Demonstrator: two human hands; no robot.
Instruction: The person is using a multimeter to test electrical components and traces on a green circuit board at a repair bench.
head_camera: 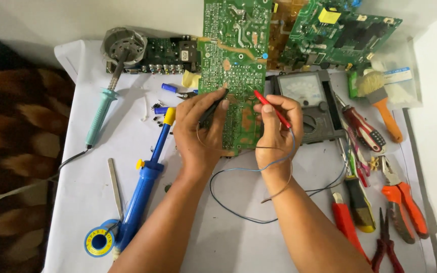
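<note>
Far left of the hands: soldering iron [101,108] lying on the bench [228,237], tip in a metal stand [123,44]. Closer in: solder reel [98,242], tweezers [116,184], blue desoldering pump [145,187] running up just beside the left wrist. Small loose parts [156,112] scattered above the pump.

Left hand [198,134] closed around a black probe [213,107], tip down on the green board [236,76]. Board straight ahead, between and above both hands, its lower edge under the fingers. Right hand [278,131] pinched shut on a red probe [272,108], tip also touching the board. Probe wires [243,212] looping across the bench between the forearms.

Just right of the right hand: analogue meter [309,103], partly hidden by the knuckles. More boards [342,33] beyond it. Further right: brush [380,101], screwdrivers [362,131], orange pliers [405,205], red cutters [386,245], none in the way of the probes.
</note>
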